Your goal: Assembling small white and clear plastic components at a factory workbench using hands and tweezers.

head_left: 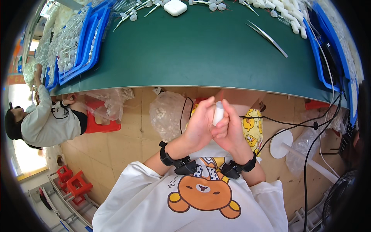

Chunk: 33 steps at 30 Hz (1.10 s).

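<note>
In front of my chest, just off the near edge of the green table (pixel 185 54), a small white cylindrical piece (pixel 218 115) with a paler, translucent top stands roughly upright between my hands. My left hand (pixel 199 125) is closed against it from the left. From the right, the bent fingers of my right hand (pixel 230 129) wrap round its lower part, thumb near the top. Parts of the piece are hidden by my fingers. Both wrists wear black straps with small black devices.
Tweezers (pixel 268 39) lie on the table's right side. A white rounded case (pixel 175 7) sits at the back among small parts. Blue trays (pixel 87 50) stand at left and right. Black cables (pixel 286 123) hang at right. Another person (pixel 50 120) sits at far left.
</note>
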### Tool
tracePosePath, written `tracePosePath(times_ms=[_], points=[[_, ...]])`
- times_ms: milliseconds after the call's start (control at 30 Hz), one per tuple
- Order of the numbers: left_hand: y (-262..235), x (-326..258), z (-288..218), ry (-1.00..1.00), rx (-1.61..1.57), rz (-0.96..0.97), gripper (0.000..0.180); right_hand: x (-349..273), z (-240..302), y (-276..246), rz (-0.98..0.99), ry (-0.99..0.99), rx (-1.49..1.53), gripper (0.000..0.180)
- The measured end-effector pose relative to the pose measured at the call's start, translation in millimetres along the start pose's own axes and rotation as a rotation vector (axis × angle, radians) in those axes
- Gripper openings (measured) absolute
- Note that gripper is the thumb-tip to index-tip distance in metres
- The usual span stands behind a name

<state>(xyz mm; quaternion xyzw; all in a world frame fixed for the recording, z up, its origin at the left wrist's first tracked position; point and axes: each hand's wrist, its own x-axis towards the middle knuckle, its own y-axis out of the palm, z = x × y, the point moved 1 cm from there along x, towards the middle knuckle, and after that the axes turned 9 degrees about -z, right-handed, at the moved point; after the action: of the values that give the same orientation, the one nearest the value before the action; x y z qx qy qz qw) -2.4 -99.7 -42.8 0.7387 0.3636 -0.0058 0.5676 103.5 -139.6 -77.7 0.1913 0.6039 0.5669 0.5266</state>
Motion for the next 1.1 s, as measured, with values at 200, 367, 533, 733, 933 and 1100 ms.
tracePosePath(times_ms=[200,367,533,733,933,1100], points=[[11.6,-7.4,-4.4,0.063,0.11,-0.098,0.039,-12.7,0.1,34.1,-0.411,-0.203,0.024,0.05],[25.1,-9.0,-4.8,0.114,0.164,-0.242,0.032,-16.0,2.4,19.0,-0.335,-0.333,-0.161,0.057],[-0.4,-6.1,0.9,0.14,0.289,-0.201,0.031,-14.4,-0.6,25.0,-0.359,-0.301,-0.136,0.055],[3.4,-3.2,-3.5,0.117,0.057,-0.112,0.023,-10.7,0.0,19.6,-0.313,-0.365,-0.174,0.051],[-2.7,-4.9,-3.7,0.109,0.106,-0.111,0.021,-12.1,-5.9,18.8,-0.369,-0.339,-0.162,0.045],[0.3,2.1,-4.6,0.105,0.146,-0.258,0.016,-5.0,-10.2,29.6,-0.377,-0.338,-0.181,0.038]])
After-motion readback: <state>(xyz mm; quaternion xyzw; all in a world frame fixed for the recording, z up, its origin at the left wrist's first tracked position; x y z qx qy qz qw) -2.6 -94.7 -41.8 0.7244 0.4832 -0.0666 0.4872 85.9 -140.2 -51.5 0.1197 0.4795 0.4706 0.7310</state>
